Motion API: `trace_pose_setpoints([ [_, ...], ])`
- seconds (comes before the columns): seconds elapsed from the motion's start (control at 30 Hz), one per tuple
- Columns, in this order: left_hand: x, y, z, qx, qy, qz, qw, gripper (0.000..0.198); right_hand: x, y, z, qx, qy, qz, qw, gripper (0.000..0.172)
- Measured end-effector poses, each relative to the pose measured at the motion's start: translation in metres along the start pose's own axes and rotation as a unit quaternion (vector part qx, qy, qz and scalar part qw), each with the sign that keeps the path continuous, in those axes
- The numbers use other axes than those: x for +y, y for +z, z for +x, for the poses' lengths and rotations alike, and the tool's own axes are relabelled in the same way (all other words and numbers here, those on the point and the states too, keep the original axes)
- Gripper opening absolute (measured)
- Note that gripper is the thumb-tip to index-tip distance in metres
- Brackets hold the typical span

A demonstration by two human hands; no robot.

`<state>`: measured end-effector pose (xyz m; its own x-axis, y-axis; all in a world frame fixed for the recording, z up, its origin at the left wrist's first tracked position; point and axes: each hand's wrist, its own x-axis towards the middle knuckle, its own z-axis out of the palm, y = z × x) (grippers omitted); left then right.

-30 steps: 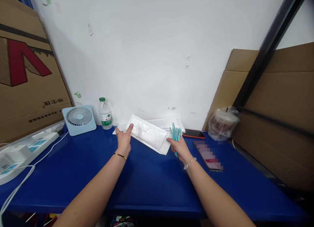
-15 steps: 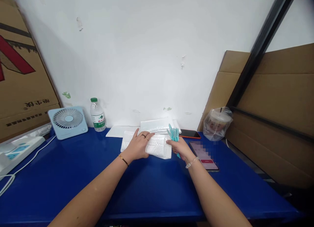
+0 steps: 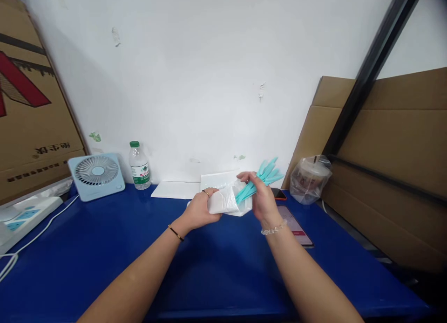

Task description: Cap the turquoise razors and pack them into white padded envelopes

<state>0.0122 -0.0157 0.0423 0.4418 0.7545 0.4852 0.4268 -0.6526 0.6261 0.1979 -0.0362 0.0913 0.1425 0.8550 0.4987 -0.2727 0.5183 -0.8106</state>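
Note:
My left hand [image 3: 201,208] grips a white bubble-wrap bag [image 3: 223,201], thumb on top and fingers beneath, and holds it above the blue table. The bag's open end faces right. My right hand [image 3: 262,199] is curled round a bunch of thin teal plastic sticks [image 3: 267,174] at that end. Their lower ends are at the bag's mouth, and their upper ends fan out to the upper right. Part of the bunch is hidden by my right fingers, which also seem to touch the bag's edge.
More white bags [image 3: 176,189] lie by the wall on the blue table [image 3: 115,248]. Two phones [image 3: 295,227] are at the right, beside a bagged drink cup [image 3: 310,179]. A bottle [image 3: 139,167], a fan [image 3: 98,174] and a power strip [image 3: 26,220] stand left.
The bag has come up off the table in my left hand, its open end tilted to the right. My right hand has brought the teal sticks to its mouth, and they now fan out rightward.

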Motion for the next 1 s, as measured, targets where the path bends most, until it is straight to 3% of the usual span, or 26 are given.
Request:
trace_pose_setpoints([
  [0.07,0.0,0.0,-0.001,0.006,-0.018,-0.08,0.997,0.049,0.003,0.009,0.0,-0.017,0.015,-0.033,0.999,0.027],
  [0.17,-0.002,-0.002,-0.002,0.0,-0.032,-0.17,0.985,0.046,-0.001,0.024,0.003,-0.095,0.071,-0.092,0.989,0.026],
  [0.37,-0.008,-0.01,-0.003,-0.009,-0.021,-0.258,0.966,0.055,-0.024,0.047,0.011,-0.224,0.151,-0.176,0.946,0.043],
  [0.5,-0.009,-0.017,-0.008,-0.037,-0.032,-0.305,0.951,0.065,-0.033,0.042,0.017,-0.271,0.116,-0.155,0.943,0.045],
  [0.63,-0.009,-0.021,-0.013,-0.08,-0.05,-0.369,0.925,0.076,-0.036,0.032,0.023,-0.349,0.107,-0.145,0.92,0.043],
  [0.73,-0.008,-0.021,-0.015,-0.103,-0.055,-0.384,0.916,0.078,-0.035,0.031,0.025,-0.354,0.116,-0.135,0.918,0.041],
  [0.83,-0.01,-0.02,-0.015,-0.098,-0.076,-0.408,0.905,0.079,-0.036,0.034,0.026,-0.359,0.086,-0.12,0.922,0.047],
  [0.9,-0.014,-0.021,-0.016,-0.077,-0.094,-0.437,0.891,0.079,-0.039,0.034,0.028,-0.394,0.047,-0.11,0.911,0.054],
  [1.0,-0.019,-0.024,-0.017,-0.076,-0.112,-0.47,0.872,0.081,-0.044,0.034,0.03,-0.452,-0.011,-0.14,0.881,0.042],
])
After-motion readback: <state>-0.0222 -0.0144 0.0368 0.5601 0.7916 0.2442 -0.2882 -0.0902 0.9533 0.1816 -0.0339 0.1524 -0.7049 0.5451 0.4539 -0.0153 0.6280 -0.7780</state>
